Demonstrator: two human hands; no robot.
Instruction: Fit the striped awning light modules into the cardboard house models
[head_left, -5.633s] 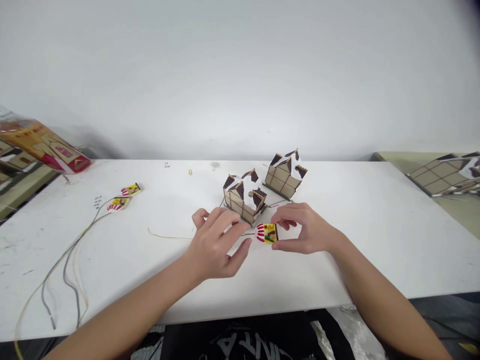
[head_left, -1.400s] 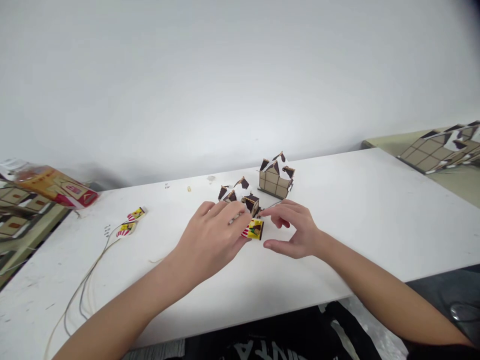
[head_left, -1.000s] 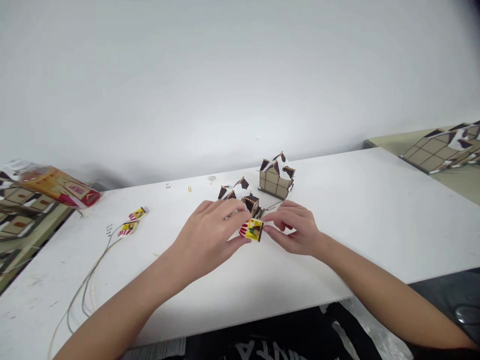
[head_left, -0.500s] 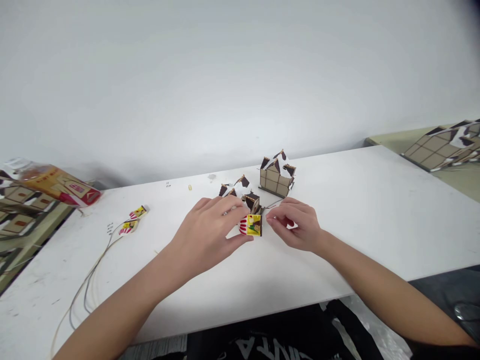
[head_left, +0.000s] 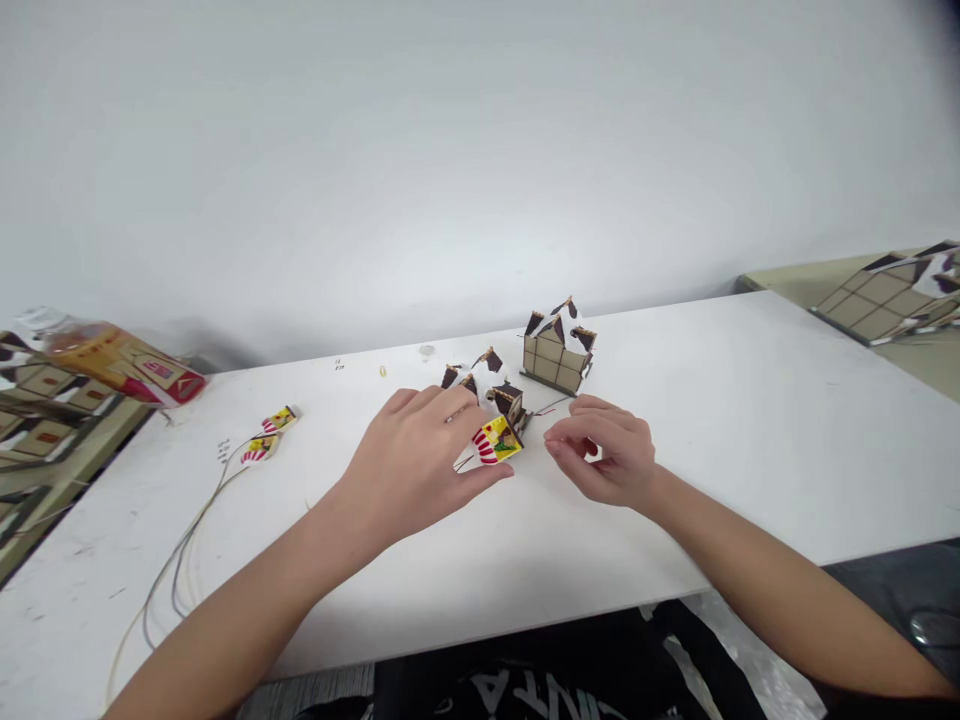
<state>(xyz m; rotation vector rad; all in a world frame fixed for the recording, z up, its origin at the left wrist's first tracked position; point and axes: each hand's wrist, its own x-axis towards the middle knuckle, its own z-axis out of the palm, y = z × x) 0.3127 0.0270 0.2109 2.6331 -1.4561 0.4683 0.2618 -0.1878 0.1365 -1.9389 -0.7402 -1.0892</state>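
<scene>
My left hand (head_left: 420, 455) grips a small yellow piece with a red-and-white striped edge (head_left: 499, 441), like a miniature stall front, between thumb and fingers. Just to its right, my right hand (head_left: 606, 452) is closed in a pinch, apart from the piece. Whether anything thin sits in that pinch I cannot make out. Beyond my left hand stands a model house (head_left: 508, 400) with a brown, snow-white roof, partly hidden by the fingers. A second model house (head_left: 553, 362) stands farther back, and thin wires (head_left: 551, 406) lie between it and my right hand.
Two similar striped pieces (head_left: 260, 449) with long wires (head_left: 180, 548) lie on the white table (head_left: 750, 430) at left. A drink bottle (head_left: 124, 360) is at the back left. More model houses sit on shelves at the left (head_left: 45, 410) and right (head_left: 874, 300).
The striped piece has tilted in my left hand, its right side now raised. My right hand has drawn slightly to the right, widening the gap. The view has shifted a little.
</scene>
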